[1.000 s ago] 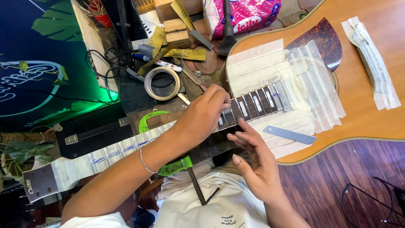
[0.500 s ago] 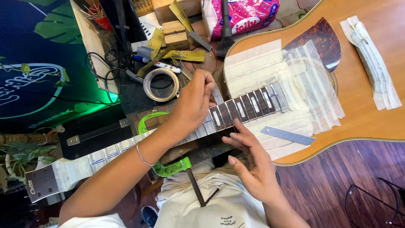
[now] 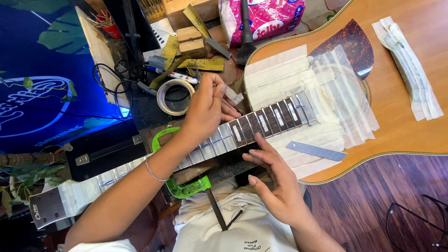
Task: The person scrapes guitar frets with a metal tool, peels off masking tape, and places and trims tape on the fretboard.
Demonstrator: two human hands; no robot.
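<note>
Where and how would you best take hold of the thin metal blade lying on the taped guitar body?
Pinch the blade by its two long edges near the middle, coming straight down from above. It lies flat on the tape, so nothing fits under it; its pointed ends look sharper than its sides.

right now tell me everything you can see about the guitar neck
The neck is dark wood with metal frets, lying diagonally from the body down-left to the headstock. Pale tape strips cover most fret gaps. A green clamp grips it underneath. The left hand rests on it; the right hand touches its near edge.
</note>
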